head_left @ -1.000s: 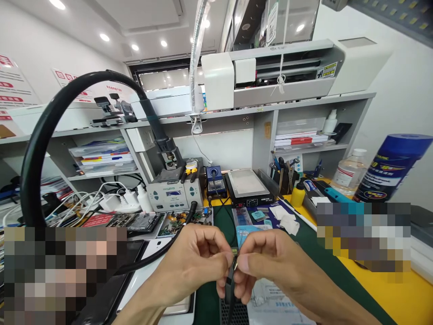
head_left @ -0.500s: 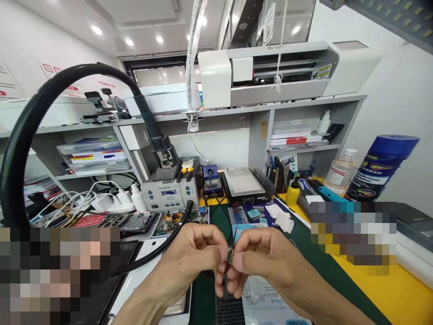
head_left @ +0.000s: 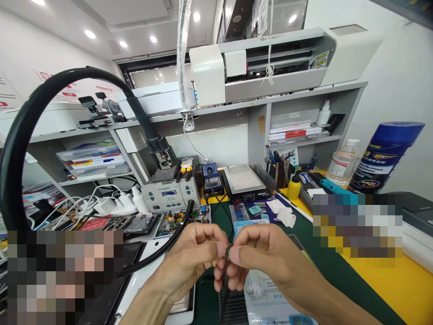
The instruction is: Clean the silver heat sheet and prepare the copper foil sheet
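Note:
My left hand (head_left: 198, 250) and my right hand (head_left: 267, 255) meet in the lower middle of the head view, thumbs and fingertips pinched together. Between them is a thin dark strip (head_left: 224, 295), which runs down from the fingertips toward the bottom edge. Its upper end is mostly covered by my fingers, and its exact kind is too small to make out. Below the hands lie a black perforated pad (head_left: 233, 311) and a clear plastic packet (head_left: 267, 300) with blue print.
A black hose (head_left: 162, 250) curves past my left wrist, over a white device (head_left: 138, 282). Behind the hands stand a rework station (head_left: 169, 194), a soldering iron stand (head_left: 212, 180), a flat heating plate (head_left: 243, 178) and a parts tray (head_left: 165, 232). A blue spray can (head_left: 385, 158) stands at right.
The head view has shifted slightly. The dark tip that stuck up above my fingers no longer shows there, and my fingertips have drawn closer together around the strip.

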The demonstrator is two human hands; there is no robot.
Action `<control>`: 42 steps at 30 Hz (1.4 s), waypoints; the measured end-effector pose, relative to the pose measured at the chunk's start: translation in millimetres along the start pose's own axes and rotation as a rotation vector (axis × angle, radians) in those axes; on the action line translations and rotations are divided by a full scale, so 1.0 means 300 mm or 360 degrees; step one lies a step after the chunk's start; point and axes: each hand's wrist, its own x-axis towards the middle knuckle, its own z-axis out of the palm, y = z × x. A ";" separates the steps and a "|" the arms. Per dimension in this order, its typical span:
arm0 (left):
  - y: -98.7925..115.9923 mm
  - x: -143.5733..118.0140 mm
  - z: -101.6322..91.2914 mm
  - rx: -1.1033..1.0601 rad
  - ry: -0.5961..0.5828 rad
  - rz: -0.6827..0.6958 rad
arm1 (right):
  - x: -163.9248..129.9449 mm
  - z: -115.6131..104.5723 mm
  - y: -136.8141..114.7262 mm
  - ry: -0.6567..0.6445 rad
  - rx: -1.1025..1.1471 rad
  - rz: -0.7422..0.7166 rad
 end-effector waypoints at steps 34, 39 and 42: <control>-0.037 0.043 -0.044 -0.0704 -0.0399 -0.0016 | -0.019 0.023 0.070 0.0503 -0.1815 -0.1757; -0.043 0.044 -0.054 -0.0654 -0.0394 -0.0018 | -0.014 0.021 0.067 0.0494 -0.1844 -0.1811; -0.045 0.043 -0.054 -0.0638 -0.0392 -0.0011 | -0.012 0.023 0.064 0.0474 -0.1871 -0.1808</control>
